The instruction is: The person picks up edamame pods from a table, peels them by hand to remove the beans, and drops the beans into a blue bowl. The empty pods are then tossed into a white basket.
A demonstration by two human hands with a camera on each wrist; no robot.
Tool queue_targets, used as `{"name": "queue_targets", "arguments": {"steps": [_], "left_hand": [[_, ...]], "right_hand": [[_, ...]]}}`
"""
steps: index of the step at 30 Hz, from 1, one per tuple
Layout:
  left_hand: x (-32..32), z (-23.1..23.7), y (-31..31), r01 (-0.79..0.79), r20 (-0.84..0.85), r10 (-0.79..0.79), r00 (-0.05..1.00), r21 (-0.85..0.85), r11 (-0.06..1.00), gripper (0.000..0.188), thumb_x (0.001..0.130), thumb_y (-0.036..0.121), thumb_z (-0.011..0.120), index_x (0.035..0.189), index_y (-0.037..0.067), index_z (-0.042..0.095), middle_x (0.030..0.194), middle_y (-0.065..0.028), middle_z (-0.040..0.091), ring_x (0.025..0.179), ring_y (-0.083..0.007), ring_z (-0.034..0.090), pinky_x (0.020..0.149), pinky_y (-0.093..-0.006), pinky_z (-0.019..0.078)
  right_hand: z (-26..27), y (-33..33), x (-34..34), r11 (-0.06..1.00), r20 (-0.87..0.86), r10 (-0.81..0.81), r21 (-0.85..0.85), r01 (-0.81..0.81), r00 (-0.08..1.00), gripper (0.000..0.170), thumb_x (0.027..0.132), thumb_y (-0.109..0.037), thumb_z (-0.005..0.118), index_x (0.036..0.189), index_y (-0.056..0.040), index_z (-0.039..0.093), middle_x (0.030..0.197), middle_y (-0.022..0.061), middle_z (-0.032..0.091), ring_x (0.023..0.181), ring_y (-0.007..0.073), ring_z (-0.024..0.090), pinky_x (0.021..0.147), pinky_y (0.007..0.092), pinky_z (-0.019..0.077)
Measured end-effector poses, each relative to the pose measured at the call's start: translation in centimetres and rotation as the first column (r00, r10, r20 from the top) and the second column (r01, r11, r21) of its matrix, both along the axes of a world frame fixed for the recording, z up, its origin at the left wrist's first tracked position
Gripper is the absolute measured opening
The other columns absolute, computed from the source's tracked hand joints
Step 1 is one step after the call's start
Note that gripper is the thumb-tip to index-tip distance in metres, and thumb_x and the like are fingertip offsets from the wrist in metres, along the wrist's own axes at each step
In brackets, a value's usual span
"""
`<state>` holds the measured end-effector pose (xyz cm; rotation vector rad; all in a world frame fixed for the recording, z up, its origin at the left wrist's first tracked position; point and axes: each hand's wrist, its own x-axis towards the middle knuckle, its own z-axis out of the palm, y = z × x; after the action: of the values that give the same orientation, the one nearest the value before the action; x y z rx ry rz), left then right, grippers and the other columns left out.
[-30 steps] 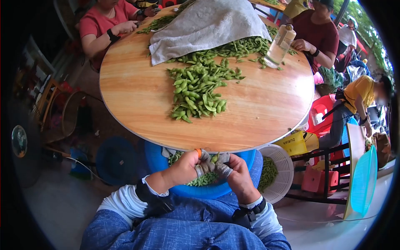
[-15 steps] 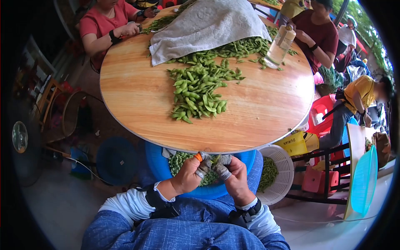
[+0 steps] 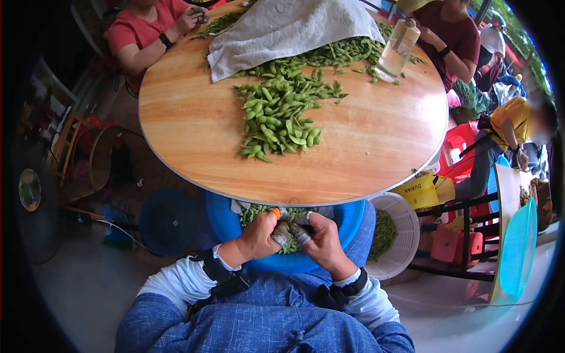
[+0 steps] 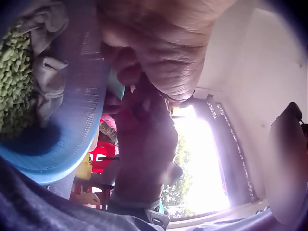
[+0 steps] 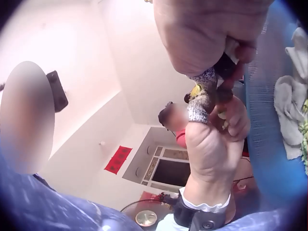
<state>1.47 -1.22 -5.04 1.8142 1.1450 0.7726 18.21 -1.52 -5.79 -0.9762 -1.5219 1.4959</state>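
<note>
Low over a blue basin (image 3: 216,226), my left hand (image 3: 255,237) and right hand (image 3: 325,241) meet, thumbs and fingers curled in toward each other. Knitted finger covers wrap the fingertips, with an orange band on the left hand. In the right wrist view, both hands pinch a small green-yellow edamame pod (image 5: 196,90) between the covered thumbs; fingers hide most of it. Shelled green beans (image 4: 15,79) lie in the basin beside a crumpled grey cloth (image 4: 50,79). A pile of edamame pods (image 3: 273,120) sits on the round wooden table (image 3: 194,144) in front.
A white basket (image 3: 406,241) holding pods stands right of the basin. Across the table are a grey towel (image 3: 294,29) over more pods and a clear bottle (image 3: 398,53). Other people sit around the far side. A dark blue tub (image 3: 166,222) is on the floor at left.
Both hands have shifted slightly, lower relative to the table edge, and the fingers have turned about the pod. The head view has tilted a little. A person at far left has raised their hands.
</note>
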Motion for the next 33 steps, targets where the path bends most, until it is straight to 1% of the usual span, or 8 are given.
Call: {"name": "queue_targets", "arguments": {"steps": [7,12,16,18,21,25,30,33], "left_hand": [[0.0,-0.6,0.4,0.074,-0.202,-0.097,0.975,-0.115,0.991,0.027,0.065,0.002,0.044,0.091,-0.002,0.052,0.073,-0.0208,0.057,0.068,-0.0352,0.056,0.060,-0.0367,0.0441],[-1.8,-5.2,1.8,0.072,-0.493,-0.176,0.852,-0.223,0.972,0.024,0.070,0.008,0.043,0.091,0.000,0.052,0.078,-0.0218,0.057,0.075,-0.0366,0.055,0.066,-0.0424,0.0433],[-1.5,-10.2,3.0,0.083,-0.196,-0.129,0.972,-0.228,0.970,0.023,0.073,0.003,0.043,0.094,-0.003,0.050,0.077,-0.0150,0.056,0.074,-0.0234,0.054,0.066,-0.0338,0.0418],[-0.5,-9.9,3.1,0.111,-0.081,-0.183,0.980,-0.543,0.833,0.019,0.077,0.003,0.042,0.092,-0.001,0.052,0.073,-0.0032,0.052,0.069,-0.0124,0.047,0.063,-0.0264,0.0395],[1.2,-6.1,2.0,0.208,0.006,-0.266,0.964,-0.641,0.739,0.015,0.079,0.006,0.045,0.089,0.002,0.054,0.072,0.0021,0.049,0.066,-0.0067,0.042,0.058,-0.0221,0.0364],[1.9,-4.3,0.9,0.329,0.146,-0.314,0.938,-0.655,0.680,0.020,0.079,0.006,0.045,0.097,0.002,0.053,0.073,0.0031,0.048,0.064,-0.0069,0.043,0.057,-0.0210,0.0364],[-1.8,-6.5,1.4,0.154,0.122,-0.099,0.988,-0.635,0.757,0.030,0.077,0.002,0.043,0.105,0.004,0.051,0.085,-0.0021,0.054,0.074,-0.0097,0.047,0.066,-0.0247,0.0409],[-3.6,-10.4,2.6,0.055,-0.287,-0.162,0.944,-0.349,0.936,0.025,0.074,0.006,0.048,0.098,0.001,0.051,0.087,-0.0121,0.055,0.079,-0.0211,0.051,0.069,-0.0318,0.0411]], "right_hand": [[-0.9,-0.9,1.8,0.950,0.114,-0.277,0.183,0.254,0.954,0.016,0.067,0.006,0.056,0.082,-0.0001,0.055,0.073,0.0106,0.056,0.066,0.0178,0.055,0.059,0.0285,0.0441],[-4.4,-2.0,14.9,0.718,0.246,-0.690,0.116,0.686,0.680,0.014,0.077,0.002,0.053,0.090,0.0028,0.058,0.080,0.0041,0.059,0.071,0.0093,0.052,0.066,0.0220,0.0426],[-3.9,-4.2,17.2,0.705,0.318,-0.668,-0.018,0.709,0.673,0.021,0.076,0.000,0.055,0.097,0.0032,0.056,0.079,0.0042,0.058,0.070,0.0094,0.053,0.065,0.0215,0.0428],[-2.2,-4.4,14.1,0.803,0.215,-0.575,-0.035,0.594,0.790,0.019,0.075,-0.001,0.057,0.093,0.0013,0.056,0.081,0.0061,0.060,0.069,0.0094,0.054,0.062,0.0223,0.0438],[-0.2,-3.6,9.0,0.962,0.518,-0.269,0.180,0.204,0.812,0.011,0.070,-0.001,0.058,0.080,-0.0010,0.054,0.077,0.0117,0.058,0.064,0.0215,0.056,0.058,0.0294,0.0458],[-1.1,-1.7,4.1,0.878,0.614,-0.118,0.431,-0.206,0.780,0.015,0.060,-0.002,0.059,0.074,-0.0037,0.054,0.068,0.0131,0.052,0.063,0.0325,0.052,0.055,0.0382,0.0433],[-3.4,-1.3,9.2,0.805,0.489,-0.521,0.554,0.212,0.700,0.013,0.063,-0.001,0.056,0.075,-0.0047,0.059,0.066,0.0135,0.053,0.064,0.0308,0.052,0.056,0.0363,0.0436],[-5.4,-2.0,16.7,0.595,0.314,-0.788,0.172,0.785,0.529,0.023,0.076,-0.001,0.055,0.099,0.0007,0.054,0.073,0.0024,0.057,0.068,0.0103,0.053,0.060,0.0214,0.0424]]}}
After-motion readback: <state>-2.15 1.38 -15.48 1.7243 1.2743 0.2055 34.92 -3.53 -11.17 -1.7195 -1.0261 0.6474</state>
